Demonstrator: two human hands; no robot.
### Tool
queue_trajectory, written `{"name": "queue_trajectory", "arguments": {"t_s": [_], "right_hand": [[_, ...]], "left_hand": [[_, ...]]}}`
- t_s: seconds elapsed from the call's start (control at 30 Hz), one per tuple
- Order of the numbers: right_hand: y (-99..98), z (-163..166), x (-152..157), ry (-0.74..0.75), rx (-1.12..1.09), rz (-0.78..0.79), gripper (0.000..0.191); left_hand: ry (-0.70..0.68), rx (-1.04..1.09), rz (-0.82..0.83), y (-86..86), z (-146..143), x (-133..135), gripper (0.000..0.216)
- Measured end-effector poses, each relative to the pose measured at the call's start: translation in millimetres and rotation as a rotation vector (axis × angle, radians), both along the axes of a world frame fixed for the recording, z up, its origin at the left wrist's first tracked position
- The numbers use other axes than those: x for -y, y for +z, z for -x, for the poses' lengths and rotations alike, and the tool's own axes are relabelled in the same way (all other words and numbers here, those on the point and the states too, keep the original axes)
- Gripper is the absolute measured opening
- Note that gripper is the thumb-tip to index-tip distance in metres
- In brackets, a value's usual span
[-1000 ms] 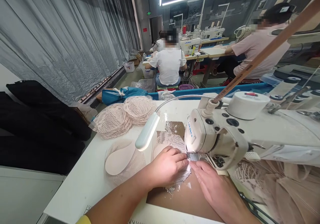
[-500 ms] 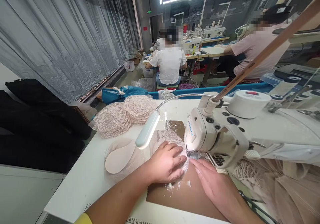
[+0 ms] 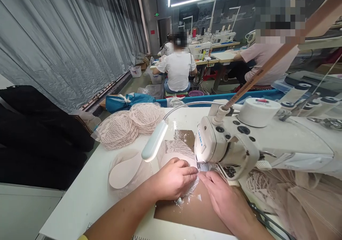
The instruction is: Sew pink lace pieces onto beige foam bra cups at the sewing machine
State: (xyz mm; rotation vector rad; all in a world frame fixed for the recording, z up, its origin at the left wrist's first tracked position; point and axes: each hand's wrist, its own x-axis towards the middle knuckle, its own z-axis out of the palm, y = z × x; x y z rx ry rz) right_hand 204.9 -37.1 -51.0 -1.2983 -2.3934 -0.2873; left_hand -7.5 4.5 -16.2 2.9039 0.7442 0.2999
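Note:
My left hand [image 3: 173, 179] rests on a pale lace bra cup [image 3: 178, 153] on the white table [image 3: 88, 193], its fingers curled and pressing the lace edge toward the needle of the white sewing machine [image 3: 235, 143]. Just to its right, my right hand [image 3: 223, 193] lies flat with fingers stretched, fingertips on the same lace beside the presser foot. A second foam cup [image 3: 124, 168] joined to this piece lies to the left.
A stack of lace cups [image 3: 128, 124] sits at the table's far left. A white gooseneck lamp [image 3: 155, 145] hangs over the work. Beige lace fabric [image 3: 294, 200] drapes at right. Black cloth [image 3: 40, 133] lies left. Two people sew at tables behind.
My left hand's fingers have curled in over the lace after spreading half a second ago. The lace cup has turned a little under the needle. The camera shifted slightly.

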Motion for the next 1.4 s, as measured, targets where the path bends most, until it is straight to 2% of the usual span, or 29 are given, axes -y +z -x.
{"name": "queue_trajectory", "arguments": {"t_s": [0.13,0.33,0.6,0.77,0.93,1.07,1.17,1.4], "right_hand": [[-1.2,1,-1,-0.045,0.019,-0.045,0.046],[-5.1,0,-1,-0.043,0.042,-0.076,0.047],[-0.8,5,-1,-0.058,0.051,-0.118,0.043],[-5.1,-1,0,-0.073,0.011,-0.074,0.043],[-5.4,-8,2,-0.065,-0.055,-0.007,0.040],[1.5,-5,4,0.042,-0.044,0.027,0.041],[3.7,-1,5,0.040,-0.008,0.018,0.046],[3.5,3,7,-0.004,0.023,-0.027,0.048]], "left_hand": [[0.064,-0.018,-0.017,-0.5,-6,3,0.037],[0.079,-0.001,-0.004,2.0,-8,3,0.033],[0.130,0.073,0.050,0.1,-10,2,0.035],[0.163,0.086,0.054,1.1,-7,2,0.030],[0.129,0.114,0.058,4.7,-5,3,0.020],[0.054,0.116,0.019,3.8,-4,3,0.023],[-0.006,0.085,-0.010,0.7,-2,2,0.026],[0.038,0.056,0.002,0.0,-3,4,0.025]]}}
